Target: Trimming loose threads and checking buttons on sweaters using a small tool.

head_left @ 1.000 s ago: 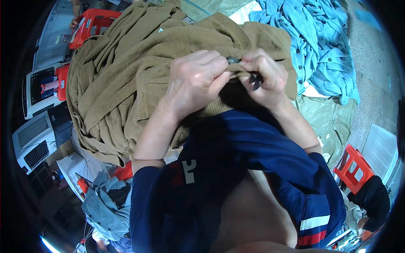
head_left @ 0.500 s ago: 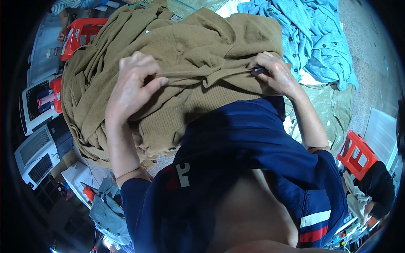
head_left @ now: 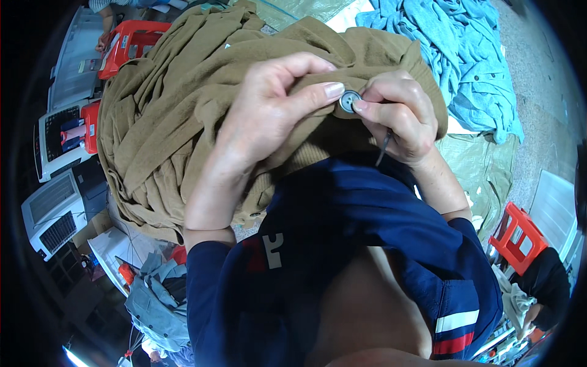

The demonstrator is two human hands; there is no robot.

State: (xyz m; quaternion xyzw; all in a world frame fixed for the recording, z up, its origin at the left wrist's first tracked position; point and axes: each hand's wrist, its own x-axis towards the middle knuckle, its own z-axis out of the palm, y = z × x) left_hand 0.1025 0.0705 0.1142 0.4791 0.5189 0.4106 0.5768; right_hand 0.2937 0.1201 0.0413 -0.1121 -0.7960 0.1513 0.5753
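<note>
A brown knit cardigan point(head_left: 183, 134) with a ribbed band lies heaped before me and over my lap. A round grey button point(head_left: 349, 101) sits at its edge, between my two hands. My left hand point(head_left: 269, 101) pinches the cloth, its thumb tip beside the button. From the other side my right hand point(head_left: 403, 113) is closed, thumb and finger gripping the button's rim. A thin dark tool point(head_left: 384, 148) pokes down out of the right fist; the rest of it is hidden, so its kind is unclear.
Light blue buttoned knitwear point(head_left: 455, 61) is piled at the far right on greenish plastic sheeting point(head_left: 483, 162). Red stools point(head_left: 520, 235) stand to the right and far left. White machines point(head_left: 55, 214) line the left side, near a grey-blue garment pile point(head_left: 159, 306). Other people sit at the edges.
My hands have come together from far apart on the cloth. The left moved right, and the button now shows between them. The whole view has shifted slightly.
</note>
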